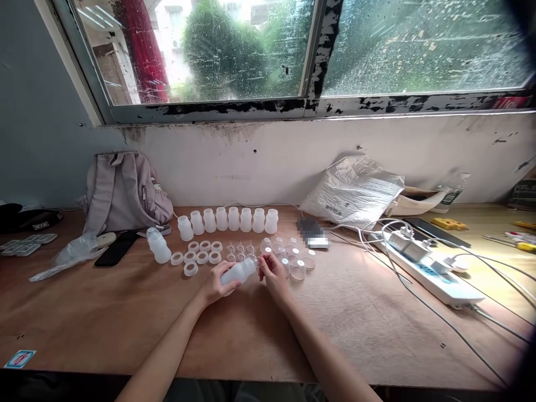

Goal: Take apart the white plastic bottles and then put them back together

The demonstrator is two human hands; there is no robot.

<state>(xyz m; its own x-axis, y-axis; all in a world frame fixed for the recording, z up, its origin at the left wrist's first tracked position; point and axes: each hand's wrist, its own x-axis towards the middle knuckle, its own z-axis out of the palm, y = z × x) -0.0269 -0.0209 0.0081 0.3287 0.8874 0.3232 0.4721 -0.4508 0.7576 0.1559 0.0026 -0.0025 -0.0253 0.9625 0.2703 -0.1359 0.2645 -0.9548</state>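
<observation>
- Our left hand [224,279] clamps its fingers around a feeding bottle [238,272], tilted toward two o'clock.
- Our right hand [272,271] pinches its fingertips together beside the bottle's top; we cannot tell their grip.
- From it, screw rings [202,257] lie at ten o'clock, clear caps [297,270] near three, bottle bodies [233,219] at twelve.

Left hand [223,281] gripping, right hand [273,271] curled, forearms [181,334] converging.

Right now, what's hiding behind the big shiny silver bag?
The wall rises behind the silver bag, and you can see the wall above it. A beige pouch peeks out at its right edge. The bag covers anything else back there, so I can't tell.
</observation>
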